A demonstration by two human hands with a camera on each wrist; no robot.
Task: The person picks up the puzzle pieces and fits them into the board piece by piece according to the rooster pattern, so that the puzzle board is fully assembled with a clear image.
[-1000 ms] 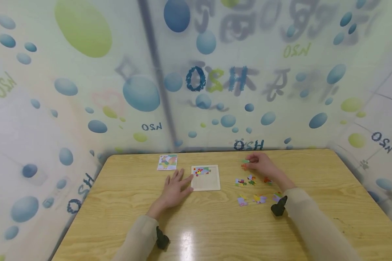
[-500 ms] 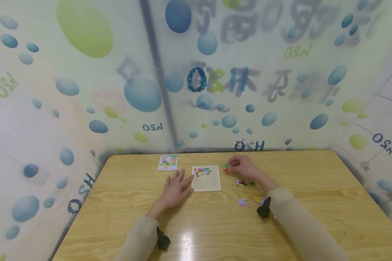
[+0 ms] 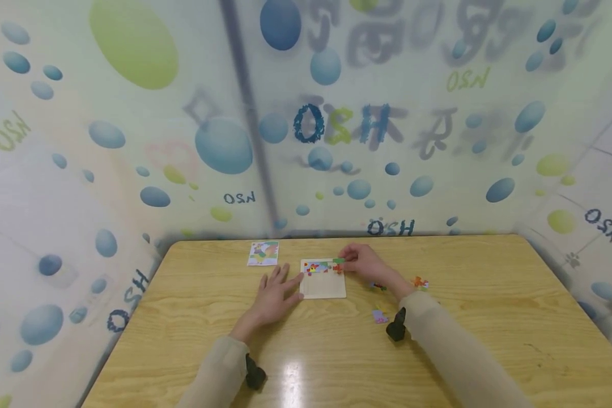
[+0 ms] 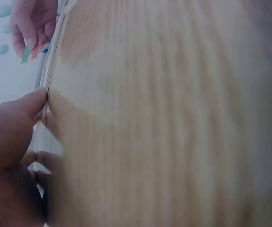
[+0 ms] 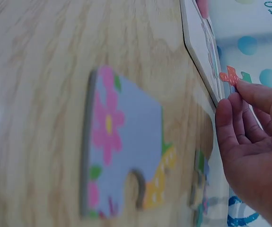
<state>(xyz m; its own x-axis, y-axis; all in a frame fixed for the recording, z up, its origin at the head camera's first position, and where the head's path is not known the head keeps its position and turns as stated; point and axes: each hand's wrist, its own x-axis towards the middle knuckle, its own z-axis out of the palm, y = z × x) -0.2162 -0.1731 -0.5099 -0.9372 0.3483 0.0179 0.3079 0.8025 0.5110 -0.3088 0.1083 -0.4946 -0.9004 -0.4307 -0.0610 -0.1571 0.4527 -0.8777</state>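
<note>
A: What is held by the right grip (image 3: 362, 263)?

B: An orange-and-green piece (image 5: 230, 77) is pinched there, between thumb and fingers. It is held at the far right corner of the puzzle tray (image 3: 326, 288), just to the left of that grip. Whether the tray is touched by the piece cannot be told.

A: And the left grip (image 3: 275, 296)?

B: Nothing is clasped by it. Its fingers are spread and laid palm down on the bench (image 3: 336, 351), and the tray's left edge, just to its right, is met by thumb and forefinger.

A: What is seen inside the tray?

B: Some laid pieces (image 3: 314, 267) are set along the far side, to the left of the right grip; the pale base is exposed nearer the person.

A: What is placed beyond the left grip?

B: A picture card (image 3: 263, 254), laid flat near its fingertips.

A: And about the right grip?

B: A lilac piece (image 3: 379, 317), printed with a pink flower, is found on the person's side of it, well apart. To its right, past the wrist, a loose orange piece (image 3: 419, 283) is seen. Another piece (image 3: 377, 286) is partly hidden beneath the wrist.
</note>
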